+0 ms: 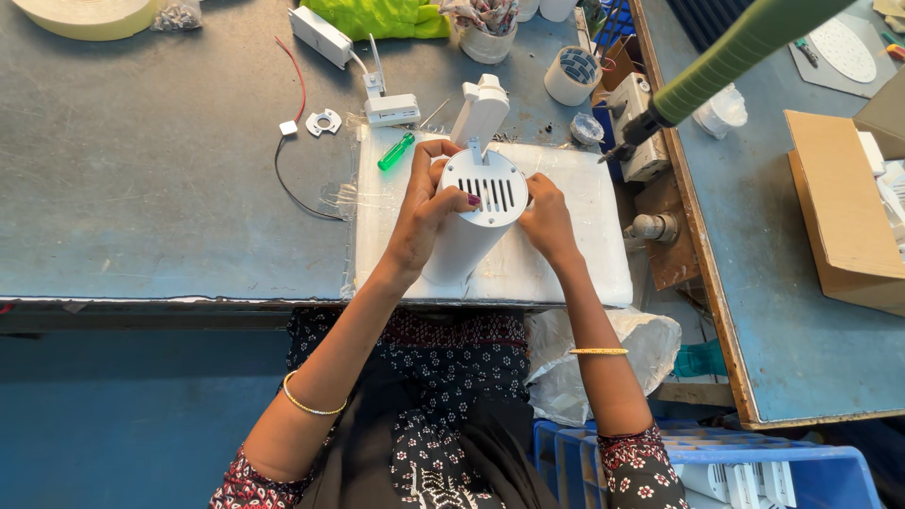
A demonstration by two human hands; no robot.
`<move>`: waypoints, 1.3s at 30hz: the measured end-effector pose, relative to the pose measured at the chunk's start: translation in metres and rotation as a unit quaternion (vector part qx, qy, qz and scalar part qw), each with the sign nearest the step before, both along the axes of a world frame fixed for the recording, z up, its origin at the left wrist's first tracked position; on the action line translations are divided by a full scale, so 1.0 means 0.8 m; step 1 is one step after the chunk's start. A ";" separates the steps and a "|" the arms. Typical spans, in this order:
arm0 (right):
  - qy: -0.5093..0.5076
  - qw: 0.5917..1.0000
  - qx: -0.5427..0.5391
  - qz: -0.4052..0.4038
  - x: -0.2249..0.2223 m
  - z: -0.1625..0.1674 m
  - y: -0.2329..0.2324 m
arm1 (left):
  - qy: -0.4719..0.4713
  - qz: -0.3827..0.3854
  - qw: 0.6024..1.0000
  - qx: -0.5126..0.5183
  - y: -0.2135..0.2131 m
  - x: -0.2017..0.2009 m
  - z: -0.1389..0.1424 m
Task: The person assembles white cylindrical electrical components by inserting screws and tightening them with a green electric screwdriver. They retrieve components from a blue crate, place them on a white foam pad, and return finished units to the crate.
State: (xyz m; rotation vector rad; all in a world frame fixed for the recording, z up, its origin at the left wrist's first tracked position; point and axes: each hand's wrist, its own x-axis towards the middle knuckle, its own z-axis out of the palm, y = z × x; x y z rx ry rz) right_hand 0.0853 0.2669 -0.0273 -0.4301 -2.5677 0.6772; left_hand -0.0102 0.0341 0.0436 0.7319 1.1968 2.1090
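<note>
Both hands, left hand (421, 215) and right hand (547, 221), grip the white cylinder housing (471, 231); slotted end cap (485, 186) seated between them, green screwdriver (396, 151) idle just beyond the left, fastening apparently pending.

bright, even overhead light fills the scene; shadows stay soft and short. the white foam pad (575, 254) nearly blows out, with mild glare on plastic wrap. focus is sharp; wide-angle bending curves the table edges (141, 300).
</note>
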 end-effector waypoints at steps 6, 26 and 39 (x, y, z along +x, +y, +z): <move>0.015 0.999 -0.027 -0.014 0.008 0.003 0.025 | 0.002 -0.003 1.000 0.018 0.002 -0.004 -0.004; 0.010 1.000 0.001 -0.006 -0.017 0.003 0.032 | -0.011 -0.004 1.000 0.023 0.004 -0.002 -0.004; 0.004 0.999 0.046 0.015 -0.027 0.023 0.017 | -0.006 0.004 1.000 0.030 0.006 -0.003 -0.012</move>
